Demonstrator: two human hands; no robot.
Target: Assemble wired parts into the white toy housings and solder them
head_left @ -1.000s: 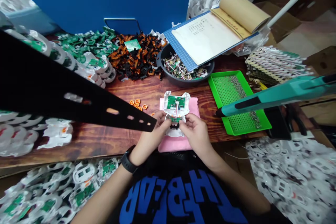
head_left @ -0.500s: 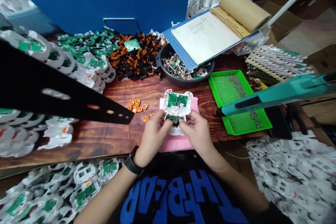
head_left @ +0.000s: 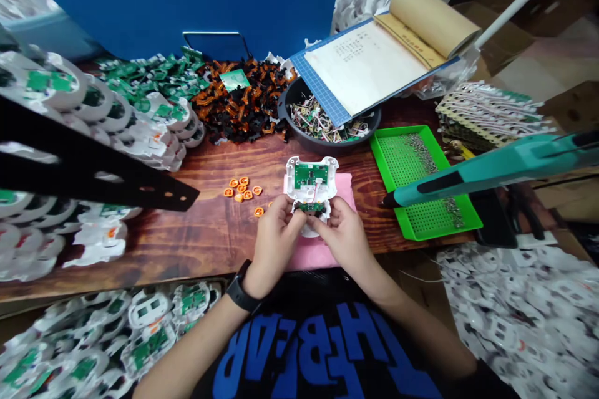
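Both hands grip a white plastic housing [head_left: 329, 165] over a pink cloth [head_left: 344, 186]. A green circuit board [head_left: 304, 176] lies in its upper part, and a thin wire runs down to a smaller board [head_left: 312, 206] in the lower part. My left hand [head_left: 277, 232] is closed on the left edge, its thumb on the lower section. My right hand [head_left: 347, 232] closes on the right edge, its thumb reaching in close to the left one. The thumbs partly hide the lower section. Several small orange pieces [head_left: 243, 189] lie left of the hands.
A green tray [head_left: 423, 235] of screws stands at the right, with a teal electric screwdriver [head_left: 491, 165] above it. Behind is a dark bowl [head_left: 322, 147] of wired parts under a clipboard [head_left: 369, 68]. A black perforated bar [head_left: 154, 184] juts in from the left.
The housing has shifted slightly left and tilted. My right thumb has moved inward, toward the left thumb. The black bar sits further left in view.
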